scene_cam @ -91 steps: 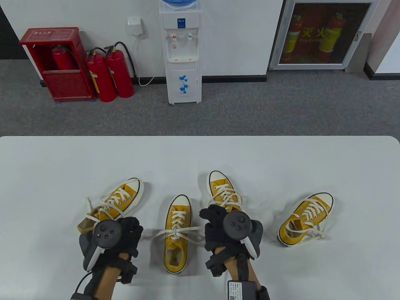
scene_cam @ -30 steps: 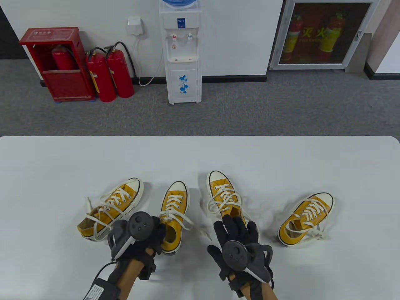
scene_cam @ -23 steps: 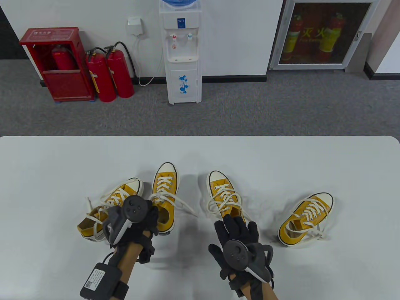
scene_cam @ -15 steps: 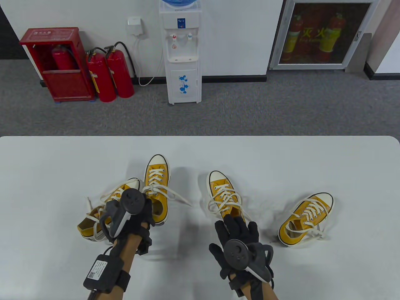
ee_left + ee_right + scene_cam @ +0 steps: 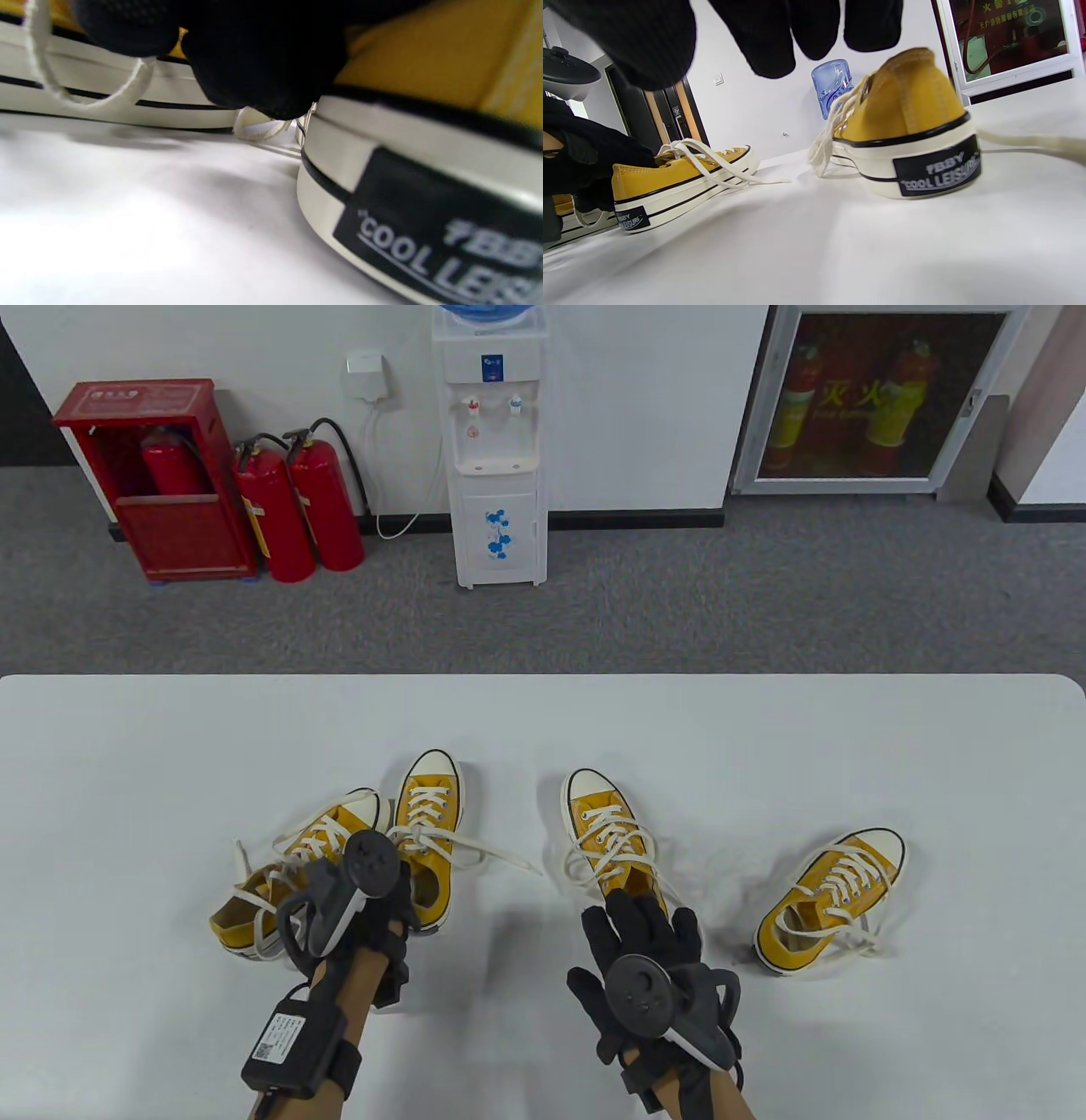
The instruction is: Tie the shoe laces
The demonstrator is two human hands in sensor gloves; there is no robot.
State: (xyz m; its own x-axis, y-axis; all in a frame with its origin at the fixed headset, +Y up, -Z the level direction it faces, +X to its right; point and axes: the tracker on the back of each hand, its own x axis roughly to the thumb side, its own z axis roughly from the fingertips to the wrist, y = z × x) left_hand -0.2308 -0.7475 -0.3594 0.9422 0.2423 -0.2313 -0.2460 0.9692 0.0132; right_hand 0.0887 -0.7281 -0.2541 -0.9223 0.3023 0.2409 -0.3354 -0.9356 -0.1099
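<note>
The left hand grips the heel of the second shoe beside the leftmost shoe, the right hand flat behind the third shoe, so trailing laces risk snagging.

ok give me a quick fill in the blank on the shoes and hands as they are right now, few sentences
1. The number of yellow shoes on the table is ____.
2. The left hand grips the heel end of the shoe second from the ____.
3. The right hand lies open, fingers straight, behind the heel of the ____ shoe from the left.
4. The shoe apart from both hands, the far right shoe, points its toe to the upper ____ in the table view.

Missing words: four; left; third; right
</note>
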